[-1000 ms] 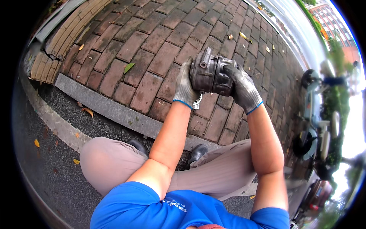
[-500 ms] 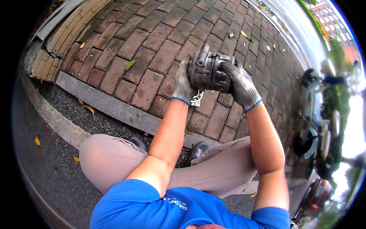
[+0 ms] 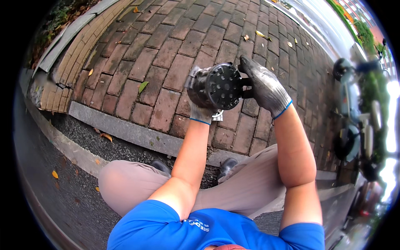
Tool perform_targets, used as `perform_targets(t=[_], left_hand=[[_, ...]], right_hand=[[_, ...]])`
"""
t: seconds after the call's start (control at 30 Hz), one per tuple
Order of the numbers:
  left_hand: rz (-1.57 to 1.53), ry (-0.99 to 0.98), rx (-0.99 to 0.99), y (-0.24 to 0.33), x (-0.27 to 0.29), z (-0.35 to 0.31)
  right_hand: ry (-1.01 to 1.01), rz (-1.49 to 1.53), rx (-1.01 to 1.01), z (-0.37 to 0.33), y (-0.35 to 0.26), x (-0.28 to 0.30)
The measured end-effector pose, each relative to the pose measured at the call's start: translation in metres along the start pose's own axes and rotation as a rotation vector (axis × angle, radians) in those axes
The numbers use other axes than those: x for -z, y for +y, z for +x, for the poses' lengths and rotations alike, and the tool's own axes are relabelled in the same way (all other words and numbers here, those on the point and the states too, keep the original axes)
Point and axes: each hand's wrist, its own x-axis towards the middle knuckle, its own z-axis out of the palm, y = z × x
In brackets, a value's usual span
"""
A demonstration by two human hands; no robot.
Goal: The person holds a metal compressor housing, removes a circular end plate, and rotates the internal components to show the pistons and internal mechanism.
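Observation:
I hold a dark, grimy metal cylinder that looks like a car air-conditioning compressor [image 3: 221, 86] up in front of me, above the brick paving. Its round black end face, dotted with holes, is turned toward me and to the right. My left hand [image 3: 199, 111], in a worn grey knit glove with a blue cuff edge, grips the body from below and the left; its fingers are mostly hidden behind the part. Beside the right rim is my gloved right hand [image 3: 264, 85], fingers stretched and apart, the lower blackened ones at the rim. Whether they touch it is unclear.
Near my left wrist, a small whitish object [image 3: 218, 116] shows partly on the red brick paving [image 3: 166, 106]. A stone kerb [image 3: 125, 130] separates the bricks from the asphalt. Scattered leaves [image 3: 143, 86] lie about. Parked scooters [image 3: 348, 112] stand at the right.
The compressor has turned, bringing its perforated end face into view. My right hand has loosened from its side and shifted slightly right; my left hand still holds it.

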Motion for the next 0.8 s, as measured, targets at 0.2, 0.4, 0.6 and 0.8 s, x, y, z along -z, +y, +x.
perform_targets(t=[0.2, 0.4, 0.6, 0.8], left_hand=[[-1.713, 0.1, 0.654, 0.005, -0.012, -0.007], [-1.922, 0.109, 0.572, -0.076, -0.011, -0.027], [-1.9, 0.237, 0.692, -0.058, -0.003, -0.02], [-1.942, 0.118, 0.638, -0.047, 0.008, -0.016]], right_hand=[[0.288, -0.396, 0.104, 0.006, 0.005, 0.021], [0.178, -0.484, 0.164, 0.002, -0.001, 0.017], [0.042, -0.615, 0.301, -0.005, 0.0, 0.002], [-0.055, -0.774, 0.492, -0.01, -0.013, -0.03]])
